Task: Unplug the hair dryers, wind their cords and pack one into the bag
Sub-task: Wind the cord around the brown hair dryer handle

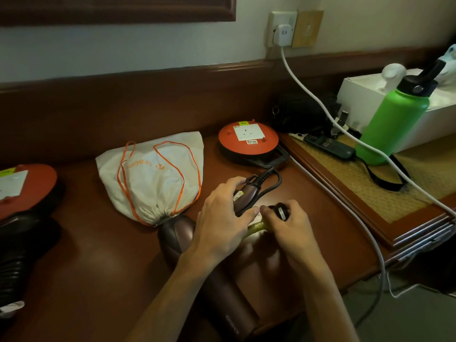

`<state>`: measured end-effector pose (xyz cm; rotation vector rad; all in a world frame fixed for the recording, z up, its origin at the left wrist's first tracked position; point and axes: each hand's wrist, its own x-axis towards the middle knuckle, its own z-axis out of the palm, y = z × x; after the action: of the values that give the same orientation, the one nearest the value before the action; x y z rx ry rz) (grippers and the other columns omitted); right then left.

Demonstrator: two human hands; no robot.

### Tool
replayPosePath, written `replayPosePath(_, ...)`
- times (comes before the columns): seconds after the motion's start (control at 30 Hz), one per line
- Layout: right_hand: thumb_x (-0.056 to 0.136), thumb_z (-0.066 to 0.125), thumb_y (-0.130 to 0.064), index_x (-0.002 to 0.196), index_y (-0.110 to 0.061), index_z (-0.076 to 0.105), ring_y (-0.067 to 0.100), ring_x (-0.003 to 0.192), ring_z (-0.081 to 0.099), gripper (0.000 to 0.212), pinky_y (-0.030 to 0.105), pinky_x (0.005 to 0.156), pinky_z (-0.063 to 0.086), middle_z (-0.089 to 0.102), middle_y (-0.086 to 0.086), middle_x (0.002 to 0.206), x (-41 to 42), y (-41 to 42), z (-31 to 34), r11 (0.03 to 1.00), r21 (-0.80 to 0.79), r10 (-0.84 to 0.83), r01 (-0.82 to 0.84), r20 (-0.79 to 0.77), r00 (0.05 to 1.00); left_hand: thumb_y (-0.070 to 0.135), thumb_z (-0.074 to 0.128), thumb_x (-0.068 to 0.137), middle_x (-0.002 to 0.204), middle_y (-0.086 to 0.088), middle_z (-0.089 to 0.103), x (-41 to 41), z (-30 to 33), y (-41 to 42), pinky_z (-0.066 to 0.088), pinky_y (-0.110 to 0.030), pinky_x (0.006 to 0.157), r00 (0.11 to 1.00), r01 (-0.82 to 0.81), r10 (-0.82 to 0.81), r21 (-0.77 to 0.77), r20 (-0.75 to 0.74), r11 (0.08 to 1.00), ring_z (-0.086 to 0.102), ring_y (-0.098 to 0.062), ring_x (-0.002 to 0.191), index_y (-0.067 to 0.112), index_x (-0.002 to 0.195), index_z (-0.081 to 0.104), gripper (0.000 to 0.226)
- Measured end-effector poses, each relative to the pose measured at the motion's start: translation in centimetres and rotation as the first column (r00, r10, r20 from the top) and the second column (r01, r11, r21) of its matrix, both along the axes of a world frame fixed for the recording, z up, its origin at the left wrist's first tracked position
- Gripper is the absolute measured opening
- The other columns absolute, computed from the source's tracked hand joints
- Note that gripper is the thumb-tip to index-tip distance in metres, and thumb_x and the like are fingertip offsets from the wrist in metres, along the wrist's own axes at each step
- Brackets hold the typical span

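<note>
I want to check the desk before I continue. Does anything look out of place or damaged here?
Nothing looks damaged or spilled. The white drawstring bag lies drawn shut, its neck against the brown hair dryer. Both hands, left hand and right hand, are on the dryer's handle and black cord. The white cable trails across the desk.

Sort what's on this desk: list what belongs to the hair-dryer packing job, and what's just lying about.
Job:
brown dryer, held by left hand
its black cord
plug in right hand
drawstring bag
orange cord reels

Lying about:
green bottle
white box
remote
white cable and wall adapter
woven mat
</note>
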<state>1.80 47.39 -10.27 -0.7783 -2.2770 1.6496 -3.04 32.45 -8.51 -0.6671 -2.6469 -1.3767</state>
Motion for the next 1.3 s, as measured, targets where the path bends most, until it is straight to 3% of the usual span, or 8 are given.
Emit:
replayPosePath(0.17,0.08,0.078,-0.053,0.101,-0.02,0.072,0.019,0.089,0.068,0.04,0.038,0.075,0.059,0.07,0.001,0.098,0.7,2.6,0.1,0.976,0.189,0.077,-0.106,0.158,0.984,0.04,0.081,0.086,0.133,0.008,0.062,-0.3,0.0,0.1,0.056,-0.032,0.099,1.0,-0.027,0.027,-0.013,0.013,1.0,0.061,-0.014,0.12,0.032,0.142,0.05,0.064)
replayPosePath(0.3,0.081,0.082,-0.017,0.112,-0.016,0.072,0.023,0.094,0.073,0.033,0.032,0.074,0.062,0.072,0.01,0.11,0.6,1.5,-0.5,0.976,-0.216,-0.055,0.025,-0.13,0.99,0.052,0.074,0.088,0.133,0.01,0.06,-0.2,0.0,0.2,0.054,-0.043,0.1,0.999,0.014,-0.012,-0.042,0.05,0.999,0.056,-0.013,0.124,0.036,0.141,0.047,0.062)
replayPosePath(0.43,0.079,0.07,-0.003,0.127,-0.007,0.063,0.022,0.092,0.076,0.049,0.028,0.073,0.062,0.07,0.015,0.118,0.6,-0.1,-0.7,0.696,-0.706,-0.227,-0.128,-0.386,0.894,0.052,0.063,0.096,0.134,0.012,0.06,-0.3,0.1,0.2,0.055,-0.042,0.099,0.999,0.0,0.0,0.001,0.054,1.0,0.054,-0.008,0.123,0.037,0.139,0.05,0.047)
replayPosePath(0.7,0.088,0.056,-0.006,0.131,-0.021,0.064,0.024,0.099,0.072,0.046,0.036,0.082,0.062,0.07,0.014,0.122,0.2,-0.8,-1.4,0.479,-0.805,-0.22,-0.351,-0.497,0.84,0.049,0.067,0.096,0.131,0.014,0.061,-0.3,0.0,0.2,0.061,-0.039,0.091,0.998,-0.046,0.044,0.032,0.048,0.998,0.056,-0.005,0.115,0.042,0.136,0.051,0.044)
replayPosePath(0.83,0.075,0.085,-0.018,0.135,-0.021,0.063,0.026,0.107,0.071,0.064,0.037,0.084,0.062,0.066,0.017,0.13,0.0,-0.9,-1.6,0.44,-0.802,-0.209,-0.403,-0.528,0.823,0.047,0.07,0.094,0.128,0.015,0.062,-0.4,0.1,0.3,0.059,-0.031,0.092,0.998,-0.061,0.061,0.014,0.026,0.998,0.055,-0.002,0.109,0.041,0.133,0.053,0.043)
replayPosePath(0.97,0.077,0.086,-0.021,0.144,-0.016,0.053,0.03,0.111,0.068,0.075,0.042,0.086,0.062,0.062,0.019,0.136,-0.1,-0.7,-1.6,0.46,-0.797,-0.195,-0.39,-0.519,0.832,0.046,0.073,0.092,0.124,0.02,0.06,-0.4,0.2,0.3,0.047,-0.009,0.081,0.997,-0.069,0.068,0.015,0.038,0.998,0.055,0.001,0.1,0.041,0.132,0.054,0.045)
replayPosePath(1.13,0.094,0.056,-0.013,0.132,-0.003,0.055,0.028,0.1,0.071,0.039,0.044,0.084,0.06,0.07,0.02,0.116,0.1,-1.0,-0.2,0.573,-0.772,-0.165,-0.275,-0.438,0.884,0.043,0.074,0.091,0.125,0.014,0.064,-0.7,0.2,0.7,0.049,-0.014,0.082,0.993,-0.11,0.109,0.013,0.039,0.994,0.058,-0.005,0.107,0.037,0.132,0.056,0.045)
replayPosePath(1.3,0.082,0.079,-0.039,0.111,-0.008,0.071,0.028,0.096,0.076,0.043,0.048,0.085,0.062,0.077,0.013,0.103,-1.2,-2.3,2.0,0.822,-0.569,-0.209,0.009,-0.287,0.935,0.042,0.075,0.09,0.123,0.009,0.065,-0.7,0.3,1.0,0.058,-0.031,0.088,0.994,-0.109,0.109,-0.014,0.025,0.994,0.063,-0.011,0.109,0.033,0.131,0.056,0.046)
